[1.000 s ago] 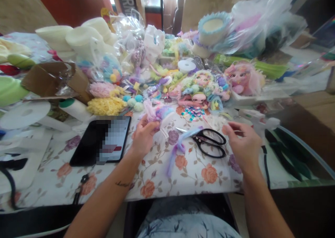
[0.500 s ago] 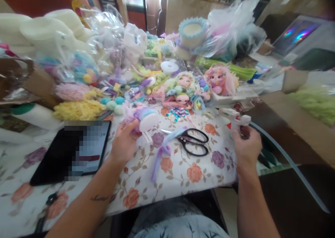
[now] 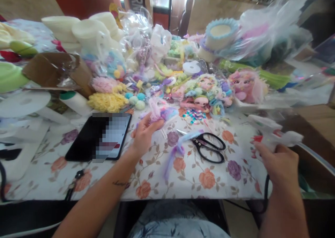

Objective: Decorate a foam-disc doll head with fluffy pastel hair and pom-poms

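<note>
My left hand (image 3: 145, 133) is closed around a small fluffy pastel piece (image 3: 165, 114) in pink, purple and blue, with a white flat end turned to the right. A narrow white tag hangs below it. In my right hand (image 3: 281, 161) is a white hot glue gun (image 3: 273, 131), with a long clear glue stick (image 3: 318, 158) running out of its back. Between the hands, black-handled scissors (image 3: 199, 144) lie with their blades pointing left. A knotted lilac and blue strip of netting (image 3: 179, 149) lies across the blades.
A tablet (image 3: 86, 137) lies left of my left hand. Sequins (image 3: 193, 116) are scattered before several doll heads (image 3: 206, 82). Yellow yarn (image 3: 107, 102), pompoms (image 3: 140, 105), plastic bags (image 3: 261, 36) and cardboard boxes (image 3: 319, 123) crowd the back and sides.
My view has swung left, so the table sits further right. The glue gun has come up and nearer, its nozzle pointing left. The fluffy piece has tilted, its white end now seen edge-on.
</note>
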Motion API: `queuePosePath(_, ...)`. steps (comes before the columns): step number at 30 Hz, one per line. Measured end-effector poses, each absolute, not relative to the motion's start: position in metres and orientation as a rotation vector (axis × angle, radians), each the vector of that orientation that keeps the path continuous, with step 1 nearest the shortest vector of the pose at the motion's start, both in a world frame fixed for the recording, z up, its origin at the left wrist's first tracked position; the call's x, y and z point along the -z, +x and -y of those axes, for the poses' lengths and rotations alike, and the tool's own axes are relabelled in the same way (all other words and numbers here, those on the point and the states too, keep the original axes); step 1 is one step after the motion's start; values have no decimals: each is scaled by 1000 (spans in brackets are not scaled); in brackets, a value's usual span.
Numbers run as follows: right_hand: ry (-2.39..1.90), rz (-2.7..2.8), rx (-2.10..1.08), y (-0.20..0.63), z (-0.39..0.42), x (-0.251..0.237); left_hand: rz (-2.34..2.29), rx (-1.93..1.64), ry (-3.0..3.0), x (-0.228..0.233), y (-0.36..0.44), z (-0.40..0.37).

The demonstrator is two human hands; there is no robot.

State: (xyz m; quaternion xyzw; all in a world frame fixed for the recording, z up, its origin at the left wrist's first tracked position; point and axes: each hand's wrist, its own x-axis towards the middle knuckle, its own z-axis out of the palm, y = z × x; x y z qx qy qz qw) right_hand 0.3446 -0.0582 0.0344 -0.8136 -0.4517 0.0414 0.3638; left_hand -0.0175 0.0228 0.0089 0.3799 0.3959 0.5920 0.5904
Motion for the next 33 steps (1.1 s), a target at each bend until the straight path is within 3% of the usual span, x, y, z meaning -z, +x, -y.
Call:
queuePosePath(6,-1647,1063,-850,257,83,-57,-982,-1400,957,-7,-20,-23)
queuePosePath(13,-1396,1236,-1372,201,75,-45,-997,-1394,1024,-4,-22,-23)
queuePosePath(33,-1441,1255,-1344,180,66,-42,-989,-1376,1070,-10,-20,-20)
